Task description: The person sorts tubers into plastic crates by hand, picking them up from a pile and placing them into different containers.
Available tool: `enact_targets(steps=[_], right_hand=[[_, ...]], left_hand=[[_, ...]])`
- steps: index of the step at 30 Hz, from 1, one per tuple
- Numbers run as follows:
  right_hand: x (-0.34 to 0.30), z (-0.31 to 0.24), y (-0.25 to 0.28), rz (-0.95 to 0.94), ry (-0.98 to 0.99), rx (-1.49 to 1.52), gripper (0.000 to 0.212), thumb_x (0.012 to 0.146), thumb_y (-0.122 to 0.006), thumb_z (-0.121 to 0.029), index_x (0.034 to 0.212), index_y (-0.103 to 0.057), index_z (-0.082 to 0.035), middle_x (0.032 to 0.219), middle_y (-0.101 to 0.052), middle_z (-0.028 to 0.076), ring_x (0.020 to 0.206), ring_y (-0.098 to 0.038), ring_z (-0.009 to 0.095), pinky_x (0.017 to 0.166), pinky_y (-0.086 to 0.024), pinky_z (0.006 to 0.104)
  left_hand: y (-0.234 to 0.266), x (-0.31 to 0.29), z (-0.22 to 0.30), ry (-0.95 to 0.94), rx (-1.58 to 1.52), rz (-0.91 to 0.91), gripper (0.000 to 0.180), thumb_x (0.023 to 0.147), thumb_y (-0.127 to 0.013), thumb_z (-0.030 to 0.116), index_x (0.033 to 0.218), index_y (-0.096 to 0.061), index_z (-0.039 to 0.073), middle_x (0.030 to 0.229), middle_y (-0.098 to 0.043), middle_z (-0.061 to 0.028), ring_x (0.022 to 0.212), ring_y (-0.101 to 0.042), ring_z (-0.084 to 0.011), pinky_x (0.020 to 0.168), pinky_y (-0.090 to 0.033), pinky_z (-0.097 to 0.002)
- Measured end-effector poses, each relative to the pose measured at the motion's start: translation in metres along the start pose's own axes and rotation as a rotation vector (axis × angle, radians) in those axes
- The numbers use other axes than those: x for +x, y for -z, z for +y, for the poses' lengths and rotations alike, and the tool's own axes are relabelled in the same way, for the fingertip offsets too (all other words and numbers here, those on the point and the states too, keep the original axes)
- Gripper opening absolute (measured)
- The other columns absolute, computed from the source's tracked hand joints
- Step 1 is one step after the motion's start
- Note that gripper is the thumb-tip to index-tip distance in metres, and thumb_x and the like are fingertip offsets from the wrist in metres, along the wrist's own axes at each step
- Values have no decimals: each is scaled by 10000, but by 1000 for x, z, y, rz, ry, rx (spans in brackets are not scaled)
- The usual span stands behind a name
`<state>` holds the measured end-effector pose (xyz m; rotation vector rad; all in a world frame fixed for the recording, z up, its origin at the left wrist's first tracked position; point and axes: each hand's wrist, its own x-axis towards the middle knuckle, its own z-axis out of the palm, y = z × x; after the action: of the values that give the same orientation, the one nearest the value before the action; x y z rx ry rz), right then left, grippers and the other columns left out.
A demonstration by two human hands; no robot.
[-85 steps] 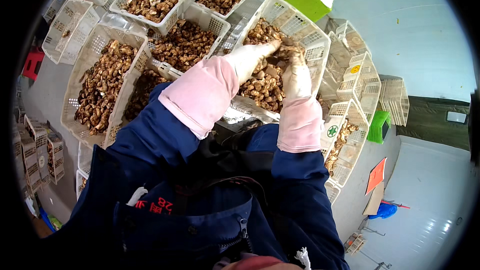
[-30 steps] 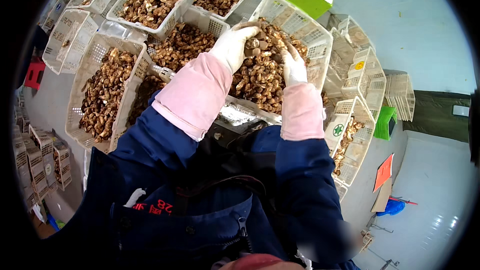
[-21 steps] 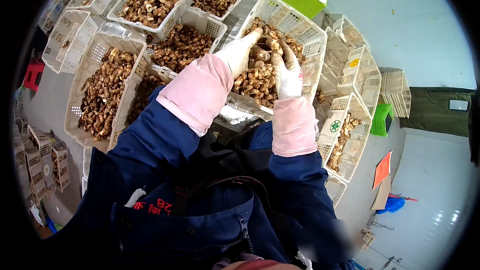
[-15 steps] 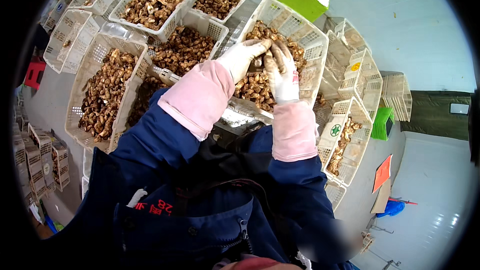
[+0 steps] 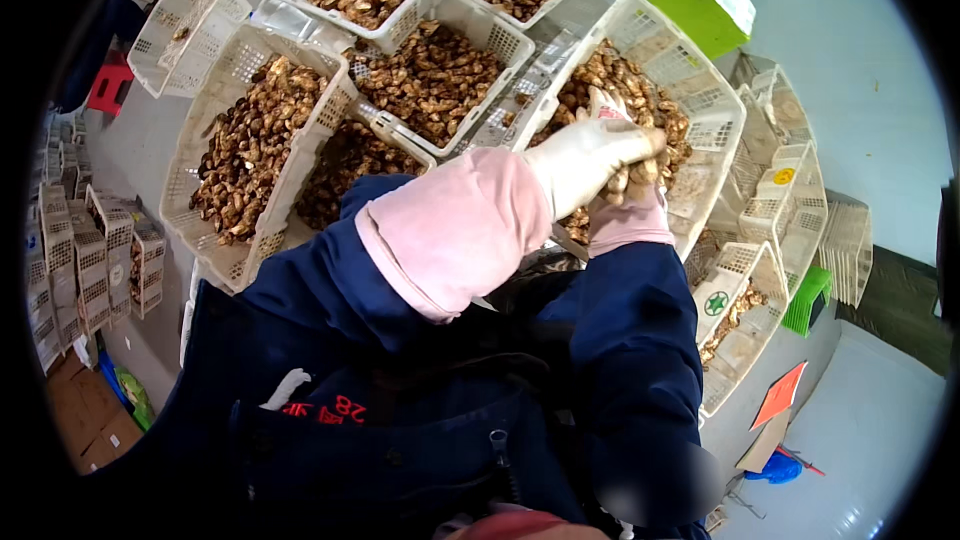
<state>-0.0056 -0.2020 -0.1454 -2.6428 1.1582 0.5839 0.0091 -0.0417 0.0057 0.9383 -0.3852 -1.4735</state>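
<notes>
Over a white plastic crate point(image 5: 690, 35) of brown-and-cream mushrooms point(image 5: 665, 120), both my gloved hands overlap. My left hand point(image 5: 590, 155) reaches across from the left in a pale glove soiled at the fingertips. Its fingers are curled down against my right hand near the wrist; whatever lies between them is hidden. Beneath it, my right hand point(image 5: 610, 108) shows only a strip of white glove with a red mark, against the mushrooms. The right fingers are mostly covered. Pink cuffs wrap both wrists, above dark blue sleeves.
More mushroom crates stand close by: a large one point(image 5: 262, 155) at left, another point(image 5: 430, 80) in the middle. Partly filled crates point(image 5: 740, 310) line the right. A green box point(image 5: 697, 0) sits beyond the working crate. A red stool point(image 5: 110, 83) stands far left.
My left hand has crossed rightward over my right hand; before, they met fingertip to fingertip above the mushrooms. The view has turned, so the crates appear farther right.
</notes>
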Motion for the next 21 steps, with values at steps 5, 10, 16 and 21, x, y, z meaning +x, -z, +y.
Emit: enact_targets(steps=[5, 10, 16, 21], right_hand=[[0, 0, 9, -19, -34, -43, 489, 902, -610, -273, 1318, -530, -29, 1304, -583, 151, 1214, -544, 253, 1021, -429, 331], [-37, 23, 30, 274, -105, 205, 528, 865, -690, -268, 1292, -545, 7, 1312, -577, 151, 1231, -531, 238, 1022, -424, 326], [-153, 25, 67, 477, 62, 1697, 402, 973, -539, -194, 1311, -500, 21, 1201, -620, 141, 1054, -617, 224, 903, -511, 346], [-201, 23, 77, 115, 229, 2239, 338, 981, -516, -300, 1218, -555, -62, 1006, -626, 57, 840, -575, 189, 737, -486, 346]], left_hand=[[5, 2, 4, -74, -19, 65, 302, 973, -560, 365, 1026, -645, 80, 819, -622, 36, 686, -525, -48, 578, -404, -202], [40, 18, 6, -334, -213, 203, 334, 1006, -488, 358, 1105, -593, 57, 905, -661, -23, 696, -606, -109, 613, -461, -211], [26, -3, 22, -365, -537, 159, 330, 1003, -490, 361, 1172, -555, 86, 1081, -652, -79, 966, -658, -230, 808, -530, -354], [21, -40, 40, -248, -602, 135, 368, 1029, -429, 338, 1205, -517, 27, 1095, -637, -143, 982, -647, -272, 791, -557, -340]])
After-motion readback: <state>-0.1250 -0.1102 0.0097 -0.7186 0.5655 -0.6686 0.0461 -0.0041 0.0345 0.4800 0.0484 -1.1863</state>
